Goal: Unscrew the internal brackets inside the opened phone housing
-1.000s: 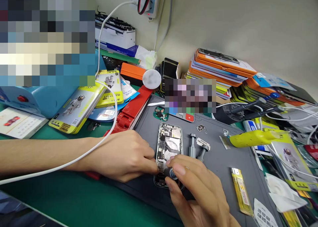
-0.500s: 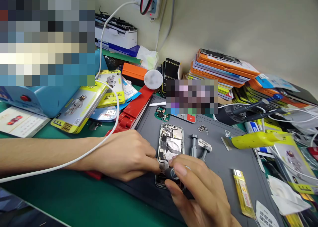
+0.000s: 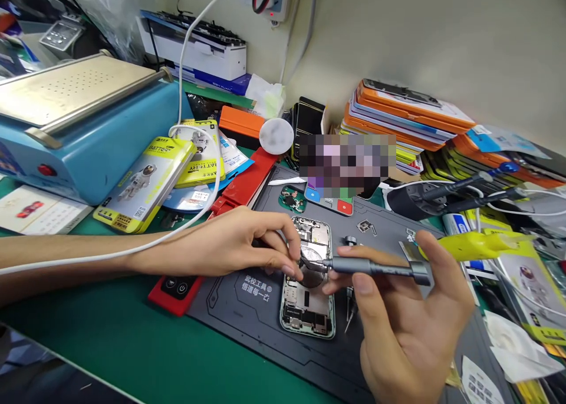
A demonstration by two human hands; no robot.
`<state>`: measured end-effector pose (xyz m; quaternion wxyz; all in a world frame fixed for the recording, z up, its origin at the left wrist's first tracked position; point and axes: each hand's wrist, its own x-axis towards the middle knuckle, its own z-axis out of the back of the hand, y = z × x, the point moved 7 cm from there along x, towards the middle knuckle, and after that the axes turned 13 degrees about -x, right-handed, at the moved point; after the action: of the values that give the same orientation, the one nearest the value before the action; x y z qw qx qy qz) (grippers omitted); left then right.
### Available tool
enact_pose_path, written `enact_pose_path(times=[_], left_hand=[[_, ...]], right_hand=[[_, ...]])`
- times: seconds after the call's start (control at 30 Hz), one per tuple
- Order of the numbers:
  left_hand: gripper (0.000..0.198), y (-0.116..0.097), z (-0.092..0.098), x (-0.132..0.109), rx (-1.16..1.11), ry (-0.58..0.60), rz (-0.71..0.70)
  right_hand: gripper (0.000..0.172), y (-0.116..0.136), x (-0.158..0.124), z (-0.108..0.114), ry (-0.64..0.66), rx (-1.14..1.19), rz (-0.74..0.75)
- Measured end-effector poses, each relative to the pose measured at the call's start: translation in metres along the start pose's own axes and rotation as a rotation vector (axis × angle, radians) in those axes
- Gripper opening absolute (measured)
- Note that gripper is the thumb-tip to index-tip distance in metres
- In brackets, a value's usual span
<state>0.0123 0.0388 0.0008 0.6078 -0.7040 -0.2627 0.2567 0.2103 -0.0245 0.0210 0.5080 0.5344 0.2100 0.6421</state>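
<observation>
An opened phone (image 3: 307, 312) lies on the grey work mat (image 3: 239, 315), its inner parts exposed. Over its middle, my left hand (image 3: 260, 245) has thumb and fingers pinched together; a small dark piece shows by the fingertips, but I cannot make out what they hold. My right hand (image 3: 411, 327) grips a grey screwdriver (image 3: 371, 267) held almost level, its tip pointing left toward the left fingertips above the phone. Behind the right fingers, another screwdriver's cap (image 3: 351, 240) shows, the rest mostly hidden.
A white cable (image 3: 177, 233) crosses over my left forearm. Left stands a blue heating machine (image 3: 110, 150) beside yellow battery packs (image 3: 144, 186). A green circuit board (image 3: 292, 199) lies behind the phone. At right are a tool holder (image 3: 411, 200) and a yellow bottle (image 3: 477, 246).
The screwdriver has swung from upright over the phone's lower part to nearly level, and my right hand has moved right. My left hand has shifted up and right, uncovering the phone's lower end.
</observation>
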Motion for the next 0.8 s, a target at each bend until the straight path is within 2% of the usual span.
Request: enact_pose_path(times=[0.17,0.3,0.43,0.6,0.8], left_hand=[[0.015,0.007,0.007,0.002,0.013,-0.042,0.041],[0.031,-0.004,0.002,0.003,0.091,0.019,-0.014],[0.037,-0.009,-0.004,0.002,0.179,0.078,-0.033],[0.048,-0.012,-0.009,-0.003,0.182,0.126,-0.097],[0.049,-0.014,-0.008,-0.005,0.249,0.094,-0.114]], right_hand=[[0.053,-0.009,0.005,0.004,-0.005,0.132,-0.111],[0.045,-0.015,0.006,-0.001,0.074,0.203,-0.170],[0.039,-0.013,0.004,-0.005,0.076,0.238,-0.160],[0.039,-0.008,0.003,-0.006,0.096,0.206,-0.112],[0.036,-0.011,0.003,-0.005,0.119,0.190,-0.100]])
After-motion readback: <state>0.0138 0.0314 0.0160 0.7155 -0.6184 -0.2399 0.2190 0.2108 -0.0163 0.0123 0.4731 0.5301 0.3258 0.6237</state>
